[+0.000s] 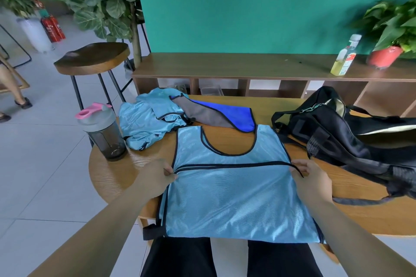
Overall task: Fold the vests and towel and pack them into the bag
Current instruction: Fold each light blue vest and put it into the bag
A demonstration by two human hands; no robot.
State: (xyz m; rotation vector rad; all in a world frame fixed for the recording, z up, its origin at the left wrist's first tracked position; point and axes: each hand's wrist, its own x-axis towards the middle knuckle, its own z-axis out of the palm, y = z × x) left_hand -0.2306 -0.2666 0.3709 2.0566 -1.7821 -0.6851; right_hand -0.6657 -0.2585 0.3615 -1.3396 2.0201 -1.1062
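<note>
A shiny light blue mesh vest with black trim (234, 198) lies spread flat in the middle of the round wooden desk (108, 177), neckline away from the person. One black-trimmed edge runs straight across its chest from side to side. The near part hangs over the desk's front edge above the person's dark trousers, so the desk rim there is hidden.

The left hand (155, 175) has its fingers curled in, pinching the left end of that trimmed edge. The right hand (311, 177) pinches the right end, where a short black strip of trim crosses the fingers. The fingertips of both hands are mostly tucked under cloth or behind the knuckles, so the exact grip is hard to make out.

At the far left of the desk sits a crumpled heap of the same light blue fabric (144, 121); how many vests it holds cannot be told. Touching it, a blue and grey towel (225, 112) lies loosely doubled, its near corner just under the spread vest's shoulder strap. The black fabric bag (333, 135) slumps on the right of the desk, cut off by the frame edge; pale lining shows at its top, but how wide it gapes is unclear. A smoky grey shaker bottle with a pink lid (103, 132) stands upright at the desk's left edge.
</note>
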